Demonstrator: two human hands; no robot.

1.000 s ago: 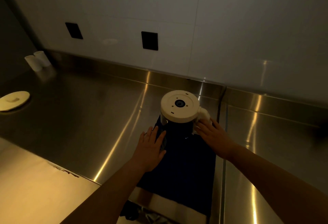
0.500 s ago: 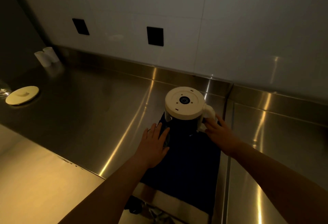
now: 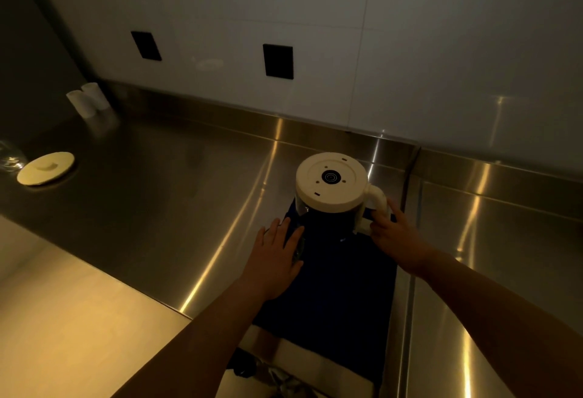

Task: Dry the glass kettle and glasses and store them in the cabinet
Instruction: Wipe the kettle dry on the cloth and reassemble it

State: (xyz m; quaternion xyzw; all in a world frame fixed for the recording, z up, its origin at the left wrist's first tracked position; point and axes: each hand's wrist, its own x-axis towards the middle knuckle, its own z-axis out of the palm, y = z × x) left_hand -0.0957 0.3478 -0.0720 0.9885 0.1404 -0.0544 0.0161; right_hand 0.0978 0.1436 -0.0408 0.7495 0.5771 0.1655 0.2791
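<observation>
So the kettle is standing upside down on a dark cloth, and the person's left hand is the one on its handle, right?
Not quite. In the head view the kettle does stand upside down on the dark cloth, but the right hand is on its handle. The left hand lies flat by the kettle's glass side.

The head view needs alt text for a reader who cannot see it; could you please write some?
A glass kettle stands upside down on a dark cloth on a steel counter; the right hand touches its white handle and the left hand lies flat beside it. A round white lid and two white cups sit far left.
</observation>
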